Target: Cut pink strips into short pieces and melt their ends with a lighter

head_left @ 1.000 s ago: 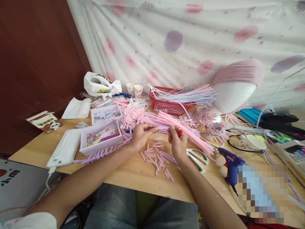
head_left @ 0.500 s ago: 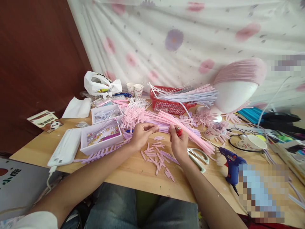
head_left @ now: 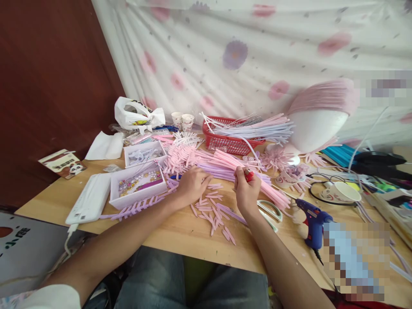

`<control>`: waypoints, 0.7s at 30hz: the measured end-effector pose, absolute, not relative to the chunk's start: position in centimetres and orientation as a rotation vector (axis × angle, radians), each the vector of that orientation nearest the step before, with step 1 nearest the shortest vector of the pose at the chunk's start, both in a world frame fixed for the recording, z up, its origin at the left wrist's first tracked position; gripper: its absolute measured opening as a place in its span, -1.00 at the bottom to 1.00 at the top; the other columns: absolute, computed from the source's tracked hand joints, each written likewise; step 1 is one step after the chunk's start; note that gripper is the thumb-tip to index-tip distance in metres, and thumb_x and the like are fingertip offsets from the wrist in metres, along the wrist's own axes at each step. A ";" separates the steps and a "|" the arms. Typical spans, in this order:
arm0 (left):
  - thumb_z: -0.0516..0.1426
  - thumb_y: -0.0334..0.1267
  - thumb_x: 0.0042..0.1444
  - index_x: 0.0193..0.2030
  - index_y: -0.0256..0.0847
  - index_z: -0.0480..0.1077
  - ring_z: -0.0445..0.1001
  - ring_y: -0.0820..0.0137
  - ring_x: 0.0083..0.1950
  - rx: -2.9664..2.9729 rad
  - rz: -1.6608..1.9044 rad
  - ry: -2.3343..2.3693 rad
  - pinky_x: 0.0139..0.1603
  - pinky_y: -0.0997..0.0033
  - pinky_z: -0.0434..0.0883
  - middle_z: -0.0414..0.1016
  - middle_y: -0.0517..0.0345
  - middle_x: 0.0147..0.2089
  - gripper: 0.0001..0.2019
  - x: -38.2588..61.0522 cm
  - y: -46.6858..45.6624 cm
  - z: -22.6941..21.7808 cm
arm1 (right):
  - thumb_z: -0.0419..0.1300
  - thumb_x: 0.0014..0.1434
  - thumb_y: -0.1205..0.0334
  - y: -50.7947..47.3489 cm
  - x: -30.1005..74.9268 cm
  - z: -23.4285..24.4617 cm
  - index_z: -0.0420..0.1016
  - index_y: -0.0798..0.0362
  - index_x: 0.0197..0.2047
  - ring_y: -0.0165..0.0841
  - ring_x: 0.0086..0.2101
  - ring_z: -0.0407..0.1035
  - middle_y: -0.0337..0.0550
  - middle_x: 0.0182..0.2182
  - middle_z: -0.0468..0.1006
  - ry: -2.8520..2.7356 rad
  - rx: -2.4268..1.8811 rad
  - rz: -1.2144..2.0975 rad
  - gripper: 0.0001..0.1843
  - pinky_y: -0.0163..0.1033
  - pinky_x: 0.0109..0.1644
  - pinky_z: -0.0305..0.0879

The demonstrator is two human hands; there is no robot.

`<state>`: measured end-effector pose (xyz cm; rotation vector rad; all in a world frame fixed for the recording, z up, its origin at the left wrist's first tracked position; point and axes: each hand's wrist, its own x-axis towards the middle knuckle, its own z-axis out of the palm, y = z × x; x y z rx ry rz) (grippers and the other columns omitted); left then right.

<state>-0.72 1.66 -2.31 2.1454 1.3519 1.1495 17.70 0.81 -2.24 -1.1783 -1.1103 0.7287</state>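
Observation:
My right hand [head_left: 247, 191] is closed around a small red lighter [head_left: 249, 174], whose end shows above the fist. My left hand [head_left: 194, 185] has its fingers drawn together. What it pinches, if anything, is too small to make out. Between and below the hands lie many short pink pipe-cleaner pieces [head_left: 210, 214] with pointed ends. Long pink pipe cleaners [head_left: 238, 163] and purple pipe cleaners [head_left: 215, 171] lie just behind the hands. White-handled scissors [head_left: 271, 210] rest beside my right wrist.
A red basket [head_left: 225, 143] of pipe cleaners stands at the back. To the left are a bead box [head_left: 117, 201] and a white power bank [head_left: 88, 199]. A blue glue gun [head_left: 313, 223], a paper cup [head_left: 341, 193] and a white foam head [head_left: 318, 124] are on the right.
My hands have moved apart. The right hand went a little to the right with the lighter, and the left dropped slightly and turned, its fingers now pointing lower.

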 end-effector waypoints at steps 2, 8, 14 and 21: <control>0.12 -0.17 0.26 -0.55 -0.14 0.52 0.41 0.23 -0.31 2.156 1.241 1.409 -0.14 0.28 0.27 0.52 0.02 -0.44 -0.64 -1.8 2.1 -0.9 | 0.19 0.26 -0.14 0.7 17.7 -2.2 0.11 -0.03 -0.53 -0.45 -0.58 -0.08 -0.37 -0.63 0.07 -1.113 -1.180 0.721 -0.48 -0.27 -0.54 -0.14; 0.20 -0.27 0.10 -0.47 -0.14 0.63 0.40 0.32 -0.47 2.105 0.995 1.577 -0.33 0.36 0.19 0.55 0.11 -0.51 -0.81 -6.0 3.3 2.7 | 0.17 0.29 -0.09 0.6 17.5 -2.1 0.11 -0.03 -0.53 -0.44 -0.58 -0.05 -0.37 -0.64 0.08 -1.146 -1.192 0.718 -0.51 -0.26 -0.52 -0.07; 0.24 -0.32 -0.03 -0.54 -0.12 0.61 0.44 0.34 -0.51 2.285 0.331 1.502 -0.44 0.41 0.17 0.57 0.12 -0.54 -0.87 -6.5 2.3 3.4 | 0.18 0.26 -0.05 0.7 17.5 -1.9 0.25 0.00 -0.49 -0.45 -0.59 -0.02 -0.40 -0.65 0.10 -1.147 -1.223 0.708 -0.60 -0.28 -0.51 -0.04; 0.17 -0.24 0.12 -0.23 -0.19 0.64 0.61 0.13 -0.16 2.341 -0.016 1.900 -0.24 0.34 0.37 0.67 -0.11 -0.22 -0.80 -5.4 1.6 4.4 | 0.18 0.24 0.00 0.9 17.4 -1.8 0.29 0.03 -0.48 -0.48 -0.60 -0.02 -0.43 -0.65 0.09 -1.166 -1.221 0.709 -0.64 -0.30 -0.50 -0.06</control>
